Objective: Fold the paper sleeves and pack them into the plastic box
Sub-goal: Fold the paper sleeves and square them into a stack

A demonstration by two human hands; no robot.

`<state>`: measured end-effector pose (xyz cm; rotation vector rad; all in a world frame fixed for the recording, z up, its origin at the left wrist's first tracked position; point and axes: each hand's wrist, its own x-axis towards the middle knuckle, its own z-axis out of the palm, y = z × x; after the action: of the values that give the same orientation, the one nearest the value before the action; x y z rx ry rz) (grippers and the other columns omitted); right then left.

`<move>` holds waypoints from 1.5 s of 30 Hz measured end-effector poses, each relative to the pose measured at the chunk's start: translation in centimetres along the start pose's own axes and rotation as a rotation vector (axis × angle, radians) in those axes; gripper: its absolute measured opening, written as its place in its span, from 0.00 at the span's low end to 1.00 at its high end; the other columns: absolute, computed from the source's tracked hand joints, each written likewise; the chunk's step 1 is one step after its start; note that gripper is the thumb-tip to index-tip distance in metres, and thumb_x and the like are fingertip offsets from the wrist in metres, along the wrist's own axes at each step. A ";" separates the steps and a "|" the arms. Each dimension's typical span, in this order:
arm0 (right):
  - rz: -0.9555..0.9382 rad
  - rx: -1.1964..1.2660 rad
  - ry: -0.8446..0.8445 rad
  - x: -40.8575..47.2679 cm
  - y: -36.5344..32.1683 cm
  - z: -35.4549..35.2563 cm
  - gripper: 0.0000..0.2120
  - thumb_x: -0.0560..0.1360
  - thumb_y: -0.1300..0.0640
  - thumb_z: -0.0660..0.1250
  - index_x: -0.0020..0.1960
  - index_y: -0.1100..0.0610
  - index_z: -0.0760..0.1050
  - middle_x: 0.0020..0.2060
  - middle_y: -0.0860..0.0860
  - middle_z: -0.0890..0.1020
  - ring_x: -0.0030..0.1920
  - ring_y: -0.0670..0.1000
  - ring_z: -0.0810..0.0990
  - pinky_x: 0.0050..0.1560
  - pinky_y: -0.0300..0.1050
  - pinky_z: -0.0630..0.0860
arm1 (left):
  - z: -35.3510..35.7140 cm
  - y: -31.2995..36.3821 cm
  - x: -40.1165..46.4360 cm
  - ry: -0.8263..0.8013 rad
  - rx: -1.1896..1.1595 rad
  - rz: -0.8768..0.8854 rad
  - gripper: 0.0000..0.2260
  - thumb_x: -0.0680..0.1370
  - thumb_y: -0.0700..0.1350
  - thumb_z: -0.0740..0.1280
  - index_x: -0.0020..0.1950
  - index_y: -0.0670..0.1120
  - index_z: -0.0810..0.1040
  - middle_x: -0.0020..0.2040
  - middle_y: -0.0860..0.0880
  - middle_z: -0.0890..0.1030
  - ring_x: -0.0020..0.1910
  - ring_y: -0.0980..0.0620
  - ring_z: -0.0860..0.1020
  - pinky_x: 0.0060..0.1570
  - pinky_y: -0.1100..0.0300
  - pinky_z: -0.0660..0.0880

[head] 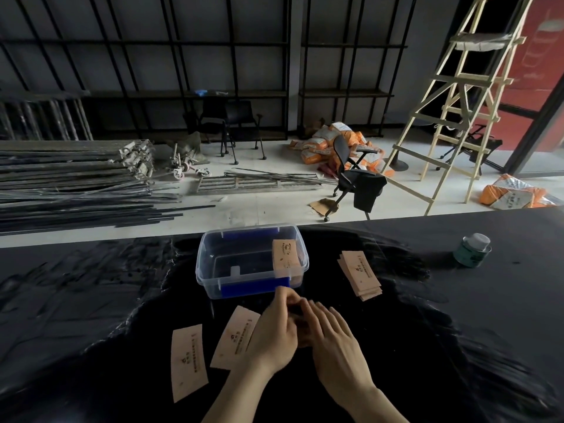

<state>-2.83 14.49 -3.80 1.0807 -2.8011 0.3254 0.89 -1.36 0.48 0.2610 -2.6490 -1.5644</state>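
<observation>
Both hands meet just in front of the clear box [213,288]; left hand [274,337] and right hand [332,337] have fingers curled together, can't tell if they're pinching anything. Loose sleeves [233,341] lie beside the left wrist, so a careless sweep could easily scatter them.

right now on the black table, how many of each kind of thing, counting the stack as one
loose flat paper sleeves: 2
stack of paper sleeves: 1
plastic box: 1, with sleeves standing at its right end
small green jar: 1
total: 5
</observation>
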 end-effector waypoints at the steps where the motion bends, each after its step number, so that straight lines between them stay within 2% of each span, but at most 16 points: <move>1: -0.020 -0.026 0.011 0.0 0.1 0.0 0.33 0.77 0.45 0.51 0.80 0.57 0.58 0.74 0.54 0.73 0.75 0.56 0.69 0.76 0.56 0.65 | -0.2 0.0 -0.1 0.109 -0.027 -0.005 0.16 0.81 0.35 0.64 0.59 0.56 0.69 0.55 0.59 0.79 0.53 0.65 0.82 0.47 0.71 0.79; 5: -0.056 -0.157 -0.022 0.3 0.5 0.6 0.30 0.75 0.54 0.58 0.77 0.60 0.65 0.65 0.56 0.80 0.70 0.60 0.74 0.79 0.58 0.56 | -2.8 -2.0 -0.6 0.422 0.273 -0.125 0.13 0.78 0.41 0.68 0.60 0.53 0.72 0.59 0.55 0.79 0.56 0.57 0.79 0.54 0.64 0.76; 8: -0.055 -0.188 -0.011 0.4 0.3 1.2 0.30 0.76 0.53 0.58 0.76 0.63 0.66 0.68 0.59 0.78 0.73 0.61 0.71 0.79 0.58 0.57 | -4.8 -3.8 -1.9 0.320 0.696 -0.391 0.24 0.77 0.55 0.68 0.71 0.54 0.69 0.66 0.51 0.77 0.65 0.49 0.75 0.64 0.54 0.73; 10: -0.040 -0.169 0.006 0.3 0.1 1.3 0.30 0.75 0.54 0.52 0.75 0.64 0.67 0.69 0.59 0.78 0.73 0.60 0.72 0.77 0.57 0.63 | -5.1 -4.4 -2.9 0.248 0.802 -0.411 0.27 0.76 0.61 0.65 0.74 0.55 0.67 0.66 0.52 0.78 0.66 0.50 0.75 0.65 0.54 0.71; 14: -0.025 -0.145 0.010 0.4 -0.2 1.1 0.29 0.74 0.56 0.53 0.74 0.63 0.68 0.69 0.58 0.78 0.71 0.59 0.74 0.72 0.56 0.70 | -5.8 -3.9 -3.2 0.213 0.704 -0.330 0.27 0.74 0.56 0.71 0.71 0.58 0.67 0.60 0.56 0.79 0.60 0.53 0.79 0.61 0.55 0.73; 17: -0.010 -0.142 0.009 0.4 -0.3 1.1 0.27 0.78 0.54 0.63 0.75 0.62 0.67 0.70 0.57 0.78 0.72 0.58 0.73 0.74 0.54 0.67 | -5.8 -3.0 -2.5 0.260 0.495 -0.308 0.23 0.75 0.45 0.74 0.66 0.58 0.70 0.57 0.57 0.78 0.53 0.56 0.80 0.50 0.60 0.75; 19: -0.010 -0.141 0.057 0.4 -0.5 0.9 0.25 0.80 0.49 0.59 0.73 0.60 0.71 0.68 0.56 0.80 0.70 0.57 0.75 0.73 0.54 0.68 | -5.4 -2.8 -1.7 0.327 0.393 -0.183 0.19 0.76 0.39 0.72 0.61 0.57 0.73 0.52 0.58 0.78 0.48 0.60 0.78 0.44 0.66 0.74; 22: -0.006 -0.117 0.102 0.3 -1.0 0.1 0.30 0.82 0.41 0.51 0.71 0.60 0.74 0.66 0.56 0.81 0.68 0.56 0.78 0.71 0.56 0.69 | -4.4 -2.0 -0.8 0.274 0.302 -0.019 0.17 0.77 0.38 0.72 0.56 0.59 0.76 0.51 0.61 0.79 0.49 0.63 0.78 0.48 0.69 0.76; 26: 0.032 -0.051 0.120 0.0 -1.1 0.1 0.33 0.78 0.40 0.58 0.75 0.61 0.68 0.70 0.56 0.77 0.71 0.56 0.75 0.72 0.57 0.70 | -2.4 -1.9 -0.7 0.201 0.276 0.056 0.17 0.78 0.39 0.70 0.56 0.62 0.75 0.50 0.62 0.79 0.50 0.64 0.79 0.51 0.69 0.78; 29: 0.037 0.032 0.126 -0.1 -1.0 0.3 0.38 0.77 0.42 0.65 0.80 0.59 0.57 0.76 0.55 0.70 0.75 0.55 0.68 0.76 0.55 0.64 | -1.9 -2.6 -1.1 0.161 0.233 0.059 0.18 0.80 0.38 0.66 0.56 0.63 0.74 0.50 0.63 0.81 0.51 0.67 0.80 0.51 0.73 0.77; 32: -0.014 -0.007 0.108 -0.1 -1.1 0.6 0.39 0.76 0.38 0.63 0.79 0.58 0.60 0.76 0.56 0.69 0.77 0.56 0.65 0.79 0.52 0.59 | -1.4 -2.4 -1.2 0.108 0.189 0.085 0.16 0.82 0.38 0.64 0.57 0.62 0.74 0.50 0.62 0.82 0.53 0.69 0.79 0.52 0.75 0.76; 35: -0.049 -0.034 0.043 0.0 -1.1 1.4 0.40 0.75 0.37 0.64 0.78 0.59 0.62 0.78 0.58 0.65 0.78 0.57 0.62 0.79 0.52 0.54 | -0.6 -2.1 -1.5 0.128 0.083 0.100 0.13 0.82 0.37 0.63 0.56 0.57 0.73 0.52 0.59 0.81 0.54 0.64 0.81 0.56 0.67 0.79; 37: -0.045 -0.032 -0.021 -0.1 -1.0 1.9 0.37 0.72 0.40 0.66 0.75 0.60 0.68 0.75 0.59 0.71 0.75 0.59 0.68 0.77 0.52 0.60 | -0.9 -2.6 -1.6 0.251 0.045 0.090 0.11 0.81 0.37 0.64 0.54 0.55 0.73 0.52 0.58 0.81 0.52 0.61 0.82 0.53 0.65 0.80; 40: -0.038 0.003 -0.045 -0.4 -1.0 1.9 0.18 0.72 0.44 0.68 0.55 0.56 0.76 0.51 0.52 0.80 0.53 0.56 0.80 0.58 0.52 0.81 | -2.8 -4.3 -2.4 0.432 0.093 0.006 0.09 0.81 0.41 0.66 0.54 0.55 0.74 0.50 0.59 0.81 0.49 0.61 0.81 0.49 0.64 0.79; 42: -0.010 0.031 -0.069 -0.2 -1.0 1.7 0.15 0.75 0.42 0.66 0.53 0.53 0.73 0.48 0.50 0.77 0.48 0.53 0.77 0.51 0.49 0.81 | -4.4 -5.5 -3.1 0.499 0.130 -0.057 0.07 0.81 0.42 0.66 0.54 0.55 0.75 0.50 0.60 0.81 0.49 0.61 0.81 0.47 0.62 0.80; 45: -0.005 0.037 -0.040 -0.2 -0.9 1.8 0.20 0.77 0.39 0.56 0.58 0.53 0.72 0.51 0.50 0.77 0.50 0.53 0.76 0.52 0.46 0.78 | -5.8 -6.8 -4.0 0.475 0.170 -0.094 0.07 0.81 0.43 0.66 0.55 0.55 0.76 0.49 0.59 0.82 0.49 0.62 0.81 0.49 0.58 0.82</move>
<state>-2.14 13.48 -5.43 1.1138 -2.8382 0.3598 6.41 -8.90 -2.42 0.6805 -2.4128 -1.1177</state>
